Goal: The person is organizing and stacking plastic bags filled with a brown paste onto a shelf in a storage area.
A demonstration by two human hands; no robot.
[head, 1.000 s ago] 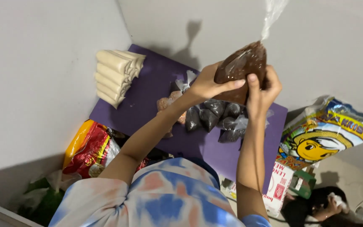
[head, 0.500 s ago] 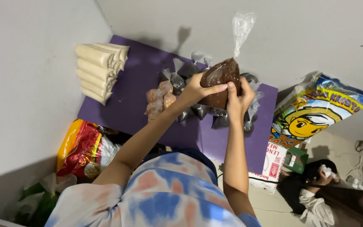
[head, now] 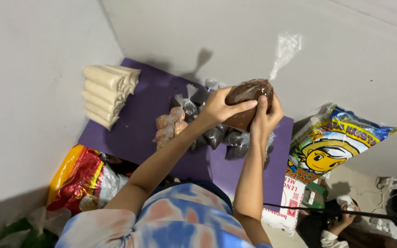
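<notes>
Both hands are raised above a purple mat (head: pixel 138 128) and close around one clear plastic bag of dark brown filling (head: pixel 246 94). The left hand (head: pixel 219 108) wraps its fingers over the near side of the bag, thumb and forefinger pressed along its top. The right hand (head: pixel 266 117) grips the bag from the other side, fingers curled up against the brown bulge. The bag's empty top (head: pixel 286 50) is drawn to a narrow neck just above the filling and flares out loose and see-through higher up, tilted toward the right.

Beneath the hands, near the mat's far right part, lies a heap of small filled dark bags (head: pixel 217 133), and touching that heap on its left sit a few bags with pale orange-pink contents (head: pixel 168 126). At the mat's far left corner a stack of cream-coloured rolls (head: pixel 106 92) lies in a tidy pile. Off the mat's near left edge is a red and yellow foil package (head: pixel 81 177). Off its right edge stands a large colourful sack with a cartoon face (head: pixel 331 142), with a white and red carton (head: pixel 288 206) just below it.
</notes>
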